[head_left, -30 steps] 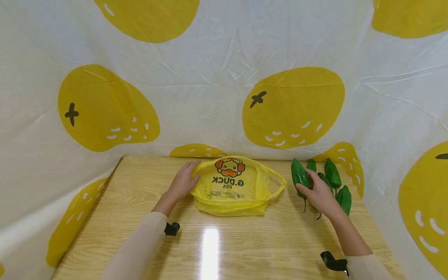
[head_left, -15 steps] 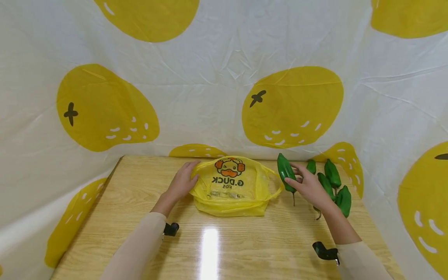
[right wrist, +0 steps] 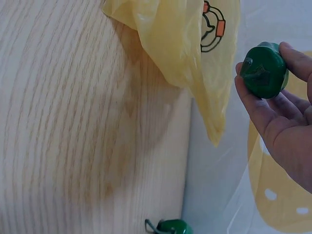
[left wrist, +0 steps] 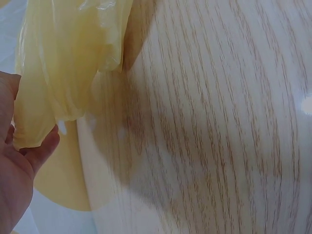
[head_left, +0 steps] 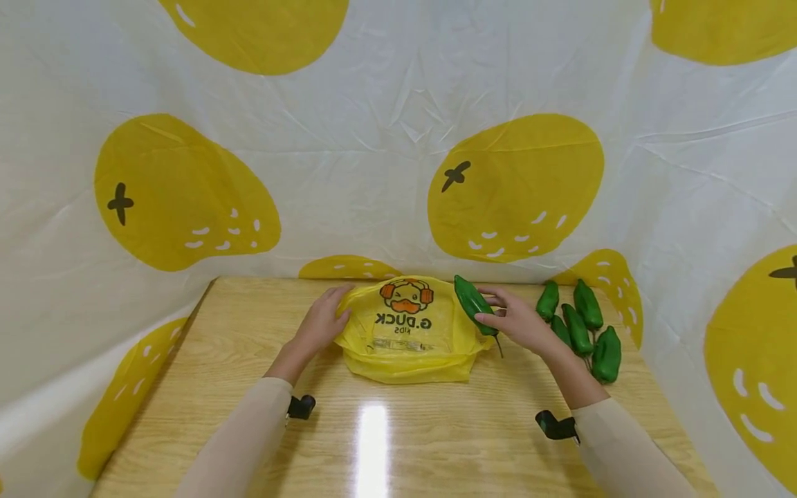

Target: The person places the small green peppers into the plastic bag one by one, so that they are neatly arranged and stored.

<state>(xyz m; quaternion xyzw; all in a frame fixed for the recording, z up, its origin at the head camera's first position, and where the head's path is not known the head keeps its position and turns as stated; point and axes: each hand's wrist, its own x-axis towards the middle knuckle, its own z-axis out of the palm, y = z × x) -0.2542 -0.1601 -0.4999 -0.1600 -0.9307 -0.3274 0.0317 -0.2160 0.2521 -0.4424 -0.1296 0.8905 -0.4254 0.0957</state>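
Note:
A yellow plastic bag [head_left: 405, 363] with a printed duck lies open-mouthed at the back middle of the table. My left hand [head_left: 322, 321] grips the bag's left edge; in the left wrist view the yellow film [left wrist: 58, 73] passes between thumb and fingers. My right hand [head_left: 519, 321] holds a green pepper [head_left: 473, 304] between thumb and fingers, its tip up and its thin stem down, overlapping the bag's right side in the head view. Seen from the right wrist, the pepper's stem end [right wrist: 263, 73] faces the camera and stands apart from the bag [right wrist: 170, 44].
Several more green peppers [head_left: 579, 328] lie grouped on the table's right side, behind the right forearm. The wooden table [head_left: 436, 436] ends at the back against a white curtain [head_left: 349, 180] printed with yellow fruit. Black wrist-camera mounts [head_left: 556, 425] stick out from the wrists.
My right hand has carried the pepper left from the group to the bag's right side, uncovering the other peppers. The left hand keeps its grip on the bag's edge.

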